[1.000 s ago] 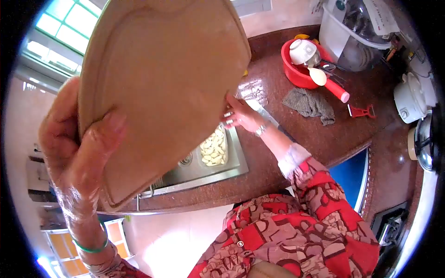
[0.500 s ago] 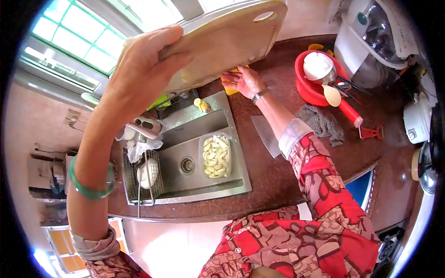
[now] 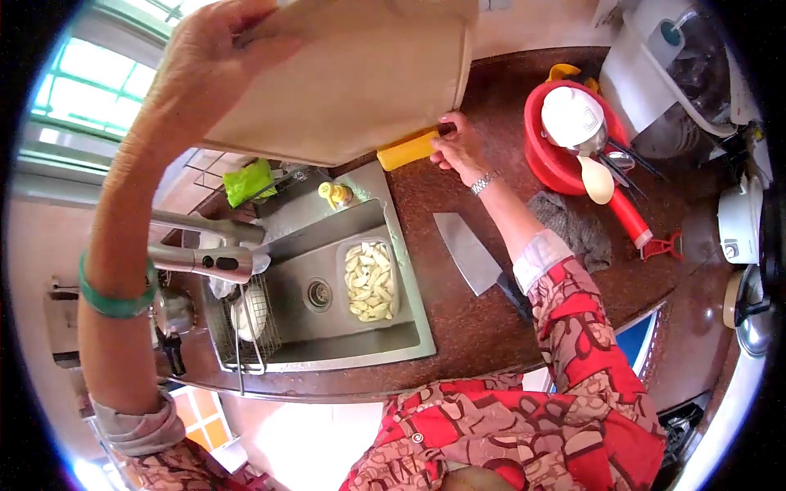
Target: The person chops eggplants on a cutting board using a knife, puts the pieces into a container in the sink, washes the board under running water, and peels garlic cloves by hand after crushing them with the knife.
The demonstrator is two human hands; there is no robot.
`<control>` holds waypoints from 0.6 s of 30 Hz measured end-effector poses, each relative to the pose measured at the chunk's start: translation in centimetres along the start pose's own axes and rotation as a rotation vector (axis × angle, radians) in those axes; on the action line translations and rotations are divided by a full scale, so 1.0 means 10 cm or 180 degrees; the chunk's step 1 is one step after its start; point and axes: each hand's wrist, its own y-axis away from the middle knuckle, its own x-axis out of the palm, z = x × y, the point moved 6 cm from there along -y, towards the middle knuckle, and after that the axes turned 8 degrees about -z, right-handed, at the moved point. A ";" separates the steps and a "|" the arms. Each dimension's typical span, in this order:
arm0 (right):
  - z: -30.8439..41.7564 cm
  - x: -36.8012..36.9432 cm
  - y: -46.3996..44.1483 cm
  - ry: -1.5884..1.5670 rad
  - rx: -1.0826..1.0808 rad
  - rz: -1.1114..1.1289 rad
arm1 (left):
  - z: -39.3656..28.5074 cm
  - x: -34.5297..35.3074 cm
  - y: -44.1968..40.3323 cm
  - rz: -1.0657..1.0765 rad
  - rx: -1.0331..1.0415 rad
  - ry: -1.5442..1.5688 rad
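A large beige cutting board (image 3: 352, 82) is held up over the back of the sink, with my left hand (image 3: 217, 69) gripping its upper left edge. My right hand (image 3: 460, 150) is beside the board's lower right corner, its fingers at the end of a yellow block-like object (image 3: 407, 151) that lies under the board's edge. A cleaver (image 3: 469, 252) lies on the brown counter, its handle partly beneath my right forearm. Peeled white pieces (image 3: 370, 282) fill a clear container inside the steel sink (image 3: 304, 245).
A red basin (image 3: 557, 168) with a white bowl and utensils stands at the right, near a grey cloth (image 3: 573, 229) and a red peeler (image 3: 661, 246). The faucet (image 3: 205, 260) and a wire rack (image 3: 250, 327) are on the left. A white rice cooker (image 3: 739, 219) stands far right.
The board was close to the camera, then rose and moved back over the counter. My right hand has come to the yellow object. The cleaver and faucet are now in fuller view.
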 end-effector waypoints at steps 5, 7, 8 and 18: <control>-0.14 0.10 -0.12 0.0359 0.0254 0.1009 | -0.02 -0.08 -0.28 0.0403 0.0117 -0.0070; -0.21 0.14 -0.12 0.0337 0.0458 0.1351 | -0.11 -0.21 -0.23 -0.0384 0.0134 0.0798; -0.27 0.15 -0.14 0.0338 0.0471 0.1368 | -0.14 -0.24 -0.22 -0.0436 0.0138 0.0753; -0.14 -0.29 0.35 0.0514 0.0123 0.1340 | -0.30 -0.61 0.48 -0.0665 -0.0190 0.1116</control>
